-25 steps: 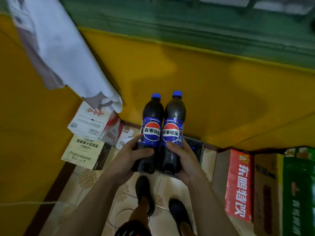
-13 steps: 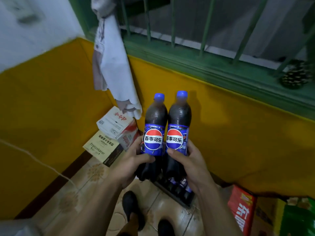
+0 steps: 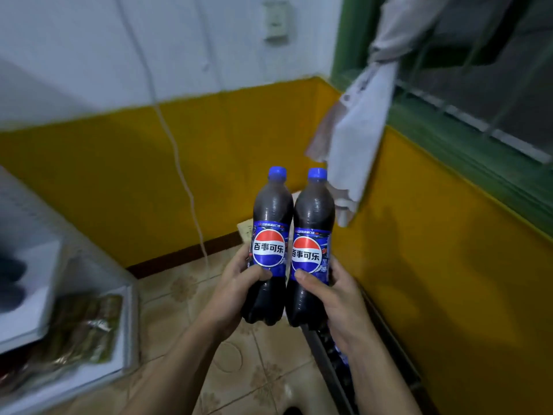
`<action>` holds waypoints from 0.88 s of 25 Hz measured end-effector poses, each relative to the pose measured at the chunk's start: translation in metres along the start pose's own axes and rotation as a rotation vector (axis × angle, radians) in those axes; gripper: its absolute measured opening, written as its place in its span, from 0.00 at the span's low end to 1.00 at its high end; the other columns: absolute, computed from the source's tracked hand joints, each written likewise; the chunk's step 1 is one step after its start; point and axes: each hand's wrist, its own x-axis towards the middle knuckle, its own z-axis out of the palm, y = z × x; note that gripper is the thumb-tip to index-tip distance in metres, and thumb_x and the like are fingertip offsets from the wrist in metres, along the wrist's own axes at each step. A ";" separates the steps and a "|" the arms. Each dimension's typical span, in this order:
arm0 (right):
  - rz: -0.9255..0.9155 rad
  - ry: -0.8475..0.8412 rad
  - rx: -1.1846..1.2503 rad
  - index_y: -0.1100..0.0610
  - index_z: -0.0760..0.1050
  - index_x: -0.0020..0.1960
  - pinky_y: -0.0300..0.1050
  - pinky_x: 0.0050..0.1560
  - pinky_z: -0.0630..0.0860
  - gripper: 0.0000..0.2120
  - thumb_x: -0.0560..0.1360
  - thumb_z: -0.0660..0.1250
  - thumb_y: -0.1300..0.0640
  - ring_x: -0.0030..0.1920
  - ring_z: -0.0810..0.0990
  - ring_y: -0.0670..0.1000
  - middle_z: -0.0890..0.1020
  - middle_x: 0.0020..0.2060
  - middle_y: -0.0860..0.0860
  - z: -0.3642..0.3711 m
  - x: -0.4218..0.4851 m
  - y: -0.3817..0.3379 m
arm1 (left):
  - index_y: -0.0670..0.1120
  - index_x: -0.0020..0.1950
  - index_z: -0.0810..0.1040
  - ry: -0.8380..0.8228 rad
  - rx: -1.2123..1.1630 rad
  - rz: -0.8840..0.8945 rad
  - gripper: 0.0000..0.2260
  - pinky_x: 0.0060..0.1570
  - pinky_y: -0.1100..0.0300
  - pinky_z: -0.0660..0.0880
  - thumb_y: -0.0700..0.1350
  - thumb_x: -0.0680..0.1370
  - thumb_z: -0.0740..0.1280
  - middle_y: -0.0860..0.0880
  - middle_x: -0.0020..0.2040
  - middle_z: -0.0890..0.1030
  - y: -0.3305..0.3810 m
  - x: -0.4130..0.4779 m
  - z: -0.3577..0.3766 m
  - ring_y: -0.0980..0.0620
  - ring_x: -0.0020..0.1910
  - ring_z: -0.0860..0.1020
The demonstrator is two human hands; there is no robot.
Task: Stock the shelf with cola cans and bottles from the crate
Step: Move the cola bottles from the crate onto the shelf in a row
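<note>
Two upright cola bottles with blue caps and blue-red-white labels stand side by side in front of me, touching. My left hand point(image 3: 239, 283) grips the left bottle point(image 3: 270, 232) around its lower half. Around the right bottle point(image 3: 312, 235) my right hand point(image 3: 335, 290) is wrapped, thumb across the label. Below my right wrist lies the dark crate point(image 3: 332, 351) on the floor by the yellow wall, with more bottles in it, mostly hidden by my forearm.
A white shelf unit point(image 3: 59, 283) stands at the left, blurred, with packaged goods point(image 3: 83, 327) on its lower level. A white cloth point(image 3: 356, 139) hangs from the green window frame point(image 3: 449, 139). A white cable point(image 3: 182, 181) runs down the yellow wall to the tiled floor point(image 3: 185, 301).
Both bottles have risen in my hands and my view has swung left. The window and cloth slid to the right, the cardboard boxes dropped from sight, and the white shelf came into view.
</note>
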 end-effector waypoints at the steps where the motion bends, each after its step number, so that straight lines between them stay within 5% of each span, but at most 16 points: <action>1: 0.009 -0.048 -0.012 0.51 0.76 0.62 0.57 0.59 0.78 0.24 0.67 0.76 0.57 0.56 0.83 0.55 0.84 0.55 0.53 0.023 0.002 0.003 | 0.45 0.64 0.75 0.055 -0.010 0.026 0.29 0.47 0.52 0.78 0.47 0.62 0.70 0.40 0.55 0.82 0.005 -0.013 -0.020 0.43 0.51 0.82; 4: 0.027 -0.194 -0.058 0.51 0.77 0.61 0.55 0.57 0.79 0.24 0.67 0.77 0.57 0.55 0.83 0.55 0.85 0.54 0.53 0.092 0.000 0.010 | 0.45 0.63 0.75 0.206 -0.056 0.094 0.28 0.48 0.45 0.74 0.47 0.62 0.70 0.36 0.55 0.81 0.017 -0.054 -0.081 0.41 0.48 0.79; 9: 0.056 -0.431 -0.105 0.51 0.76 0.62 0.54 0.57 0.79 0.25 0.66 0.76 0.57 0.55 0.83 0.55 0.85 0.53 0.52 0.230 -0.032 0.032 | 0.43 0.62 0.75 0.409 -0.127 0.232 0.28 0.44 0.55 0.78 0.46 0.62 0.69 0.41 0.52 0.82 0.031 -0.149 -0.192 0.46 0.47 0.80; 16: 0.074 -0.729 -0.139 0.53 0.75 0.63 0.53 0.57 0.79 0.26 0.66 0.75 0.59 0.56 0.83 0.55 0.85 0.54 0.53 0.411 -0.107 0.066 | 0.42 0.63 0.73 0.617 -0.178 0.383 0.30 0.42 0.53 0.78 0.45 0.61 0.69 0.38 0.52 0.82 0.046 -0.295 -0.327 0.44 0.47 0.80; 22: 0.108 -0.963 -0.150 0.52 0.75 0.62 0.52 0.57 0.79 0.25 0.67 0.76 0.60 0.56 0.83 0.55 0.85 0.55 0.53 0.521 -0.167 0.095 | 0.41 0.63 0.74 0.798 -0.176 0.487 0.30 0.49 0.46 0.75 0.44 0.60 0.68 0.37 0.54 0.81 0.049 -0.402 -0.398 0.41 0.49 0.79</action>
